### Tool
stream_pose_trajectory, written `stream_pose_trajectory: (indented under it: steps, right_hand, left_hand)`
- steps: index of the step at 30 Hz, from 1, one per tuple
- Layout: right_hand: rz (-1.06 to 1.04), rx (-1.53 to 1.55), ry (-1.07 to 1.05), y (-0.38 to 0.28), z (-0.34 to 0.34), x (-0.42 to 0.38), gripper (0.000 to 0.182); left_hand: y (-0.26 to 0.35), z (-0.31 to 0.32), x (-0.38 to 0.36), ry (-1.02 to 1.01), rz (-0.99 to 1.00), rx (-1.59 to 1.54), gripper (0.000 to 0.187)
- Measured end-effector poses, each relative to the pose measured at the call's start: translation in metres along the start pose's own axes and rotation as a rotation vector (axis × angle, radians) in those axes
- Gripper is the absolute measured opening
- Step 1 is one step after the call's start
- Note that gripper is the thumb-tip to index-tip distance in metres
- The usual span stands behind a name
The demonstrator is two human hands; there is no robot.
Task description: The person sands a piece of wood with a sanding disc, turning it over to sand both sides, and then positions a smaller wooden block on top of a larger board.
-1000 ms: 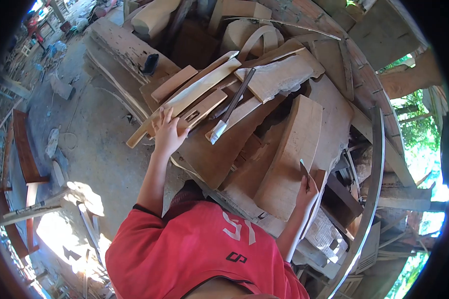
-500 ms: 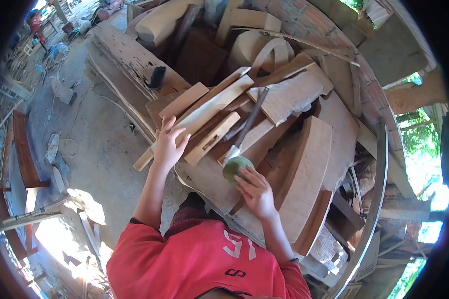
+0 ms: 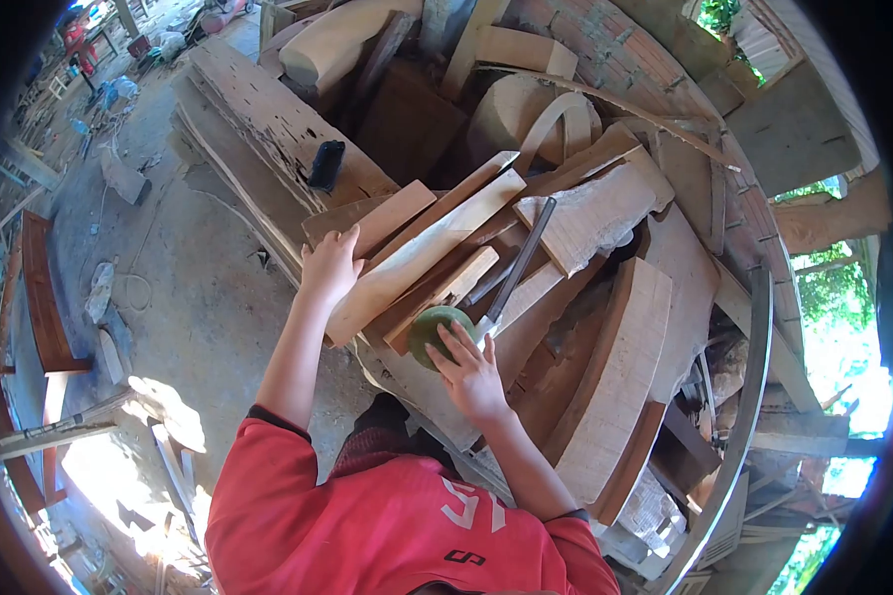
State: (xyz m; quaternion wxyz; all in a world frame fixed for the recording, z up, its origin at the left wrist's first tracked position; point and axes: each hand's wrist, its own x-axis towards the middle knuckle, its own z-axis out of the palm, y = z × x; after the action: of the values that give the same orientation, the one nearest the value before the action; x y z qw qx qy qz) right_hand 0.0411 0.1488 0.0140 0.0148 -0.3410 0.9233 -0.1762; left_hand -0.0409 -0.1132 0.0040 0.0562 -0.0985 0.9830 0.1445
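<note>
My left hand (image 3: 329,266) grips the near end of a long pale wooden slat (image 3: 427,253) that lies slanted across a heap of boards. My right hand (image 3: 471,369) holds a round green sanding pad (image 3: 433,331) against the low end of the wood, just below a short slotted block (image 3: 445,296). A long chisel (image 3: 516,270) with a dark handle lies right beside the pad, blade end near my fingers.
A thick curved plank (image 3: 617,377) leans at the right of the pile. A black object (image 3: 325,165) rests on a weathered board at the back. Bare concrete floor (image 3: 184,297) spreads to the left, with a wooden bench frame (image 3: 42,297) and scrap wood at its edge.
My right hand came from the curved plank at the right, now holding the green pad, and moved it left to the wood. My left hand closed on the slat's end.
</note>
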Motion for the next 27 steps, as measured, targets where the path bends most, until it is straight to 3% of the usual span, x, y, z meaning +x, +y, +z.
stream_pose_trajectory:
  steps: [6,11,13,14,16,17,19,21,24,27]
  right_hand:
    - [0.042,-0.023,0.003,-0.004,-0.005,-0.006,0.050]
    - [0.115,-0.025,-0.128,-0.013,-0.017,-0.029,0.068]
    - [0.152,0.069,-0.045,-0.016,-0.016,-0.048,0.070]
    - [0.148,0.171,0.020,-0.018,-0.017,-0.058,0.071]
    - [0.146,0.153,0.107,-0.022,-0.023,-0.084,0.068]
    - [0.164,0.254,0.203,-0.023,-0.023,-0.100,0.064]
    - [0.206,0.365,0.398,-0.031,-0.031,-0.131,0.053]
    - [0.289,0.444,0.426,-0.043,-0.038,-0.171,0.051]
    - [0.366,0.498,0.546,-0.063,-0.032,-0.229,0.047]
    - [0.471,0.656,0.609,-0.079,-0.028,-0.283,0.047]
  left_hand:
    - [-0.001,-0.005,0.000,0.096,0.121,-0.018,0.052]
    - [-0.015,0.006,0.001,0.252,0.105,-0.302,0.051]
    - [-0.017,-0.008,0.004,0.132,0.035,-0.497,0.038]
    - [-0.015,-0.011,0.000,0.181,0.041,-0.704,0.034]
    - [-0.007,-0.024,-0.011,0.235,-0.105,-0.829,0.031]
    - [-0.004,-0.025,-0.018,0.237,-0.089,-0.834,0.031]
    - [0.005,-0.025,-0.037,0.128,-0.247,-1.171,0.028]
    - [0.038,-0.026,-0.077,0.050,-0.219,-1.306,0.029]
    - [0.097,-0.009,-0.150,-0.264,-0.113,-1.541,0.034]
    - [0.145,0.027,-0.216,-0.475,-0.084,-1.563,0.035]
